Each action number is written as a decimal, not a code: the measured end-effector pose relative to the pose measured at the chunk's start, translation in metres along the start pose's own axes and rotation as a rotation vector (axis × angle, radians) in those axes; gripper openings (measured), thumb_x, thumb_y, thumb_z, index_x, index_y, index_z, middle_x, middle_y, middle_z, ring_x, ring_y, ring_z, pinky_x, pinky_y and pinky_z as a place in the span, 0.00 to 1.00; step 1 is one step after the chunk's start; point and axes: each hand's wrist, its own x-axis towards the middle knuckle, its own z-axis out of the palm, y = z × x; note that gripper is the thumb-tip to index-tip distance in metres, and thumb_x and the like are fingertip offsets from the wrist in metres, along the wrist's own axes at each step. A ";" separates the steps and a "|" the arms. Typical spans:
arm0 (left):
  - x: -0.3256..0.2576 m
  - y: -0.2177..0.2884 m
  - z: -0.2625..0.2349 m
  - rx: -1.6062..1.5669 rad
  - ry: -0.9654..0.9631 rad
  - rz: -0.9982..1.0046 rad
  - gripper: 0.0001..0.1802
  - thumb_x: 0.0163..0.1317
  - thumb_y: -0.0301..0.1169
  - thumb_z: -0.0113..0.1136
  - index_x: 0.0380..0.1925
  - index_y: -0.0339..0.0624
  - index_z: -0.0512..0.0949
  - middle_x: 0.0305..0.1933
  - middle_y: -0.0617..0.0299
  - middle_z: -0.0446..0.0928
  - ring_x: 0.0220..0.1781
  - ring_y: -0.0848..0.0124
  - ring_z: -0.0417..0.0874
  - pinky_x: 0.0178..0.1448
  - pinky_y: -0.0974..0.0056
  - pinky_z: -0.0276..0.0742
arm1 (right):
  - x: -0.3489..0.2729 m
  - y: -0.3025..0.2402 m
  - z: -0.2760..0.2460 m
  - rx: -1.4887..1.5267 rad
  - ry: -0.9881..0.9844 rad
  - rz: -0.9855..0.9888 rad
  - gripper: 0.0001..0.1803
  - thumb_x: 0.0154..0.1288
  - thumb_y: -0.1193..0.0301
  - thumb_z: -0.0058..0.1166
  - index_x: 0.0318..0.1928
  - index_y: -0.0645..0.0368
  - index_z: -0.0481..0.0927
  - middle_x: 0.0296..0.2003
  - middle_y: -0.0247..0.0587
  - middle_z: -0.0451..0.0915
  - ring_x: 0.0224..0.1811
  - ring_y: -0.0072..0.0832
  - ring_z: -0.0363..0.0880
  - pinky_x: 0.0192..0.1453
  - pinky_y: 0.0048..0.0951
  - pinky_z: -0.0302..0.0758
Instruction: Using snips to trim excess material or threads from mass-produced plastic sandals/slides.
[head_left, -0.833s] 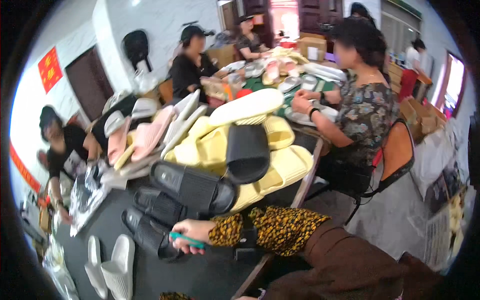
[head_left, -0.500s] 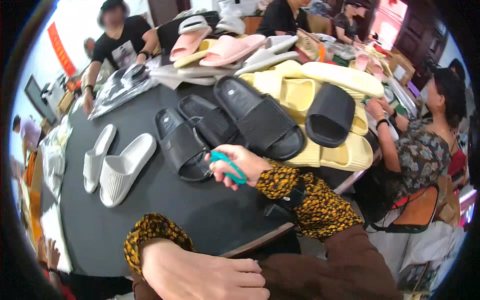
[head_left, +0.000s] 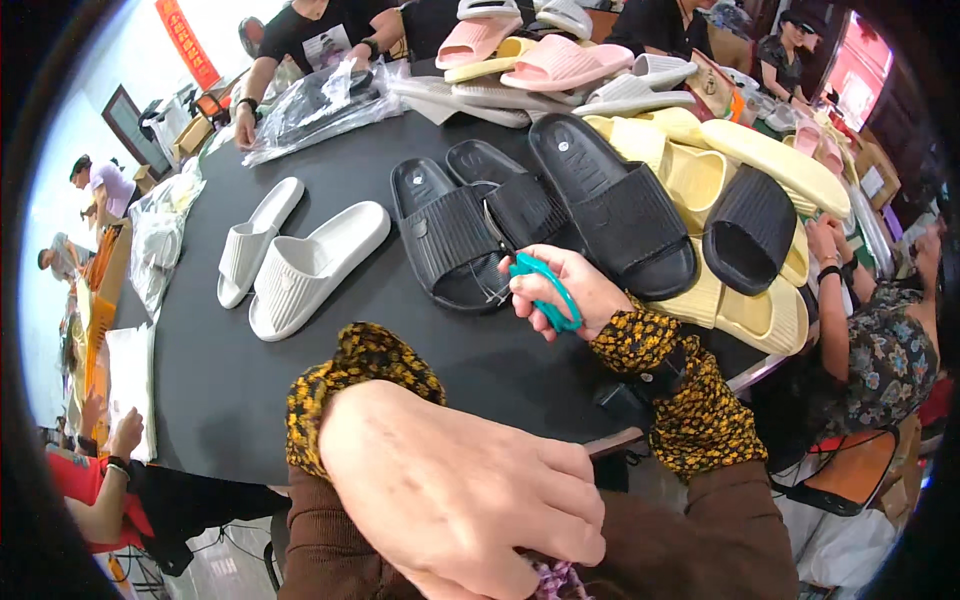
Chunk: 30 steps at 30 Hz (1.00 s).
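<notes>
My right hand (head_left: pixel 575 293) is closed around the teal handles of a pair of scissors (head_left: pixel 546 290). Thin metal blades extend over a black slide sandal (head_left: pixel 440 230) on the table. Close by lie a smaller black slide (head_left: pixel 515 200) and a larger one (head_left: pixel 615 210). My left hand (head_left: pixel 460 480), large in the foreground, is held low in front of my body with curled fingers. Anything inside them is hidden; a bit of purple patterned fabric (head_left: pixel 562 580) shows just below. To the left rests a pair of white slides, one smaller (head_left: pixel 255 245), one larger (head_left: pixel 318 270).
Yellow slides (head_left: pixel 765 320) are heaped at the right, with another black slide (head_left: pixel 752 230) on them. Pink (head_left: pixel 565 62) and grey slides pile up at the back. A person across the dark table (head_left: pixel 400 400) handles clear plastic bags (head_left: pixel 320 110). Other people sit at both sides.
The view has shifted, so the table and slides appear farther right and higher. My right hand still holds the scissors by the black slide. My left hand looks larger, and purple fabric now shows beneath it.
</notes>
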 end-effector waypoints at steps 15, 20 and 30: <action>-0.109 -0.072 -0.066 0.578 1.030 -1.031 0.12 0.61 0.30 0.54 0.39 0.31 0.76 0.33 0.62 0.79 0.36 0.80 0.75 0.41 0.73 0.72 | 0.009 0.003 -0.007 0.176 0.132 -0.263 0.19 0.56 0.67 0.58 0.46 0.61 0.70 0.21 0.35 0.74 0.14 0.17 0.71 0.13 0.19 0.69; -0.152 -0.122 -0.063 0.806 0.964 -1.223 0.17 0.56 0.37 0.60 0.39 0.35 0.77 0.33 0.49 0.79 0.34 0.62 0.81 0.41 0.64 0.75 | 0.005 -0.001 -0.008 0.218 0.168 -0.304 0.19 0.57 0.67 0.58 0.46 0.61 0.70 0.21 0.34 0.75 0.14 0.17 0.71 0.13 0.19 0.69; -0.157 -0.161 -0.048 1.002 0.900 -1.117 0.23 0.53 0.27 0.55 0.52 0.38 0.69 0.42 0.49 0.78 0.42 0.52 0.78 0.48 0.57 0.72 | 0.006 0.000 -0.009 0.204 0.109 -0.203 0.17 0.57 0.69 0.55 0.46 0.60 0.70 0.22 0.33 0.73 0.15 0.18 0.71 0.15 0.19 0.69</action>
